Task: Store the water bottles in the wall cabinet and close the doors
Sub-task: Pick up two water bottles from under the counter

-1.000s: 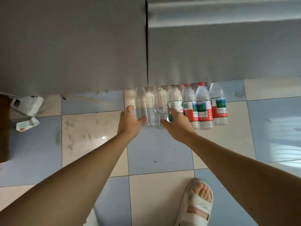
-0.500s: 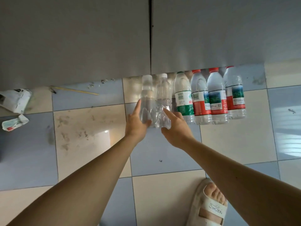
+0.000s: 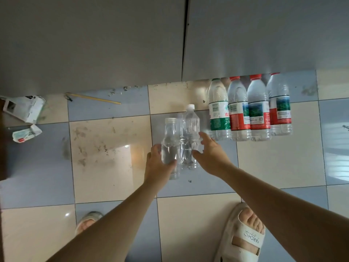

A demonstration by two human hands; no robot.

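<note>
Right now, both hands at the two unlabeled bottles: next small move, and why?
Probably close the right hand on the taller clear bottle. Its fingers look spread beside the bottle, not clearly wrapped, while the left hand already grips the shorter clear bottle. Then both can go up together; four labeled bottles wait on the floor.

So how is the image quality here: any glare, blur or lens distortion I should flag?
Head view: bright glare patch on the tiled floor left of the left hand; another washed-out reflection at the right edge. Both hands, including the right hand, look slightly soft. The clear bottles are hard to outline against the tiles. Wide-angle bending shows in the cabinet doors.
</note>
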